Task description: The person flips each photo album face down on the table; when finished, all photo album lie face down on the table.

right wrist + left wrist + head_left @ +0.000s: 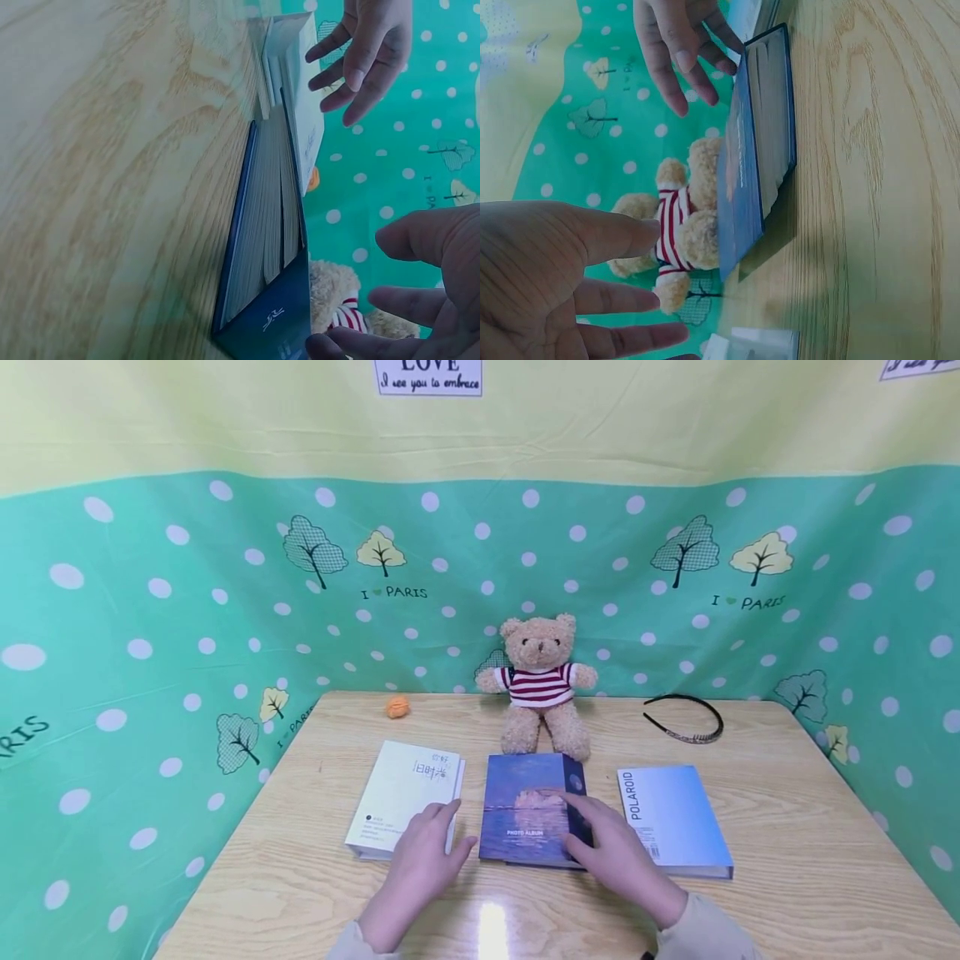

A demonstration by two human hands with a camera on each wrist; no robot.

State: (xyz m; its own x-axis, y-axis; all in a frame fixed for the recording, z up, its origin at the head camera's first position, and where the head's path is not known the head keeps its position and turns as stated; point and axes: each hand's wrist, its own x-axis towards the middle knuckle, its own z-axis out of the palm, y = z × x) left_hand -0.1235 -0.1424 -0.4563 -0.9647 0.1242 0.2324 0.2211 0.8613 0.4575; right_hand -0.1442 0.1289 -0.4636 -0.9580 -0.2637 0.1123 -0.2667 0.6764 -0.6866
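A dark blue photo album (517, 814) with a painted sunset cover lies in the middle of the table. Its pages show between the covers in the right wrist view, where the spine (274, 319) is near my right hand (420, 300). From the head, my right hand (618, 852) reaches over the album's spine side with fingers spread; a fingertip overlaps the spine edge, though contact is unclear. My left hand (427, 852), fingers loosely extended, hovers by the right edge of a white album (405, 789) and holds nothing. In the left wrist view, the left hand (577, 277) is apart from the blue album (742, 157).
A blue-white Polaroid album (675, 818) lies at the right. Behind the middle album sits a teddy bear (540, 689) in a striped shirt. A black headband (697, 737) lies back right, a small orange object (397, 707) back left. A dotted green cloth (480, 568) hangs behind.
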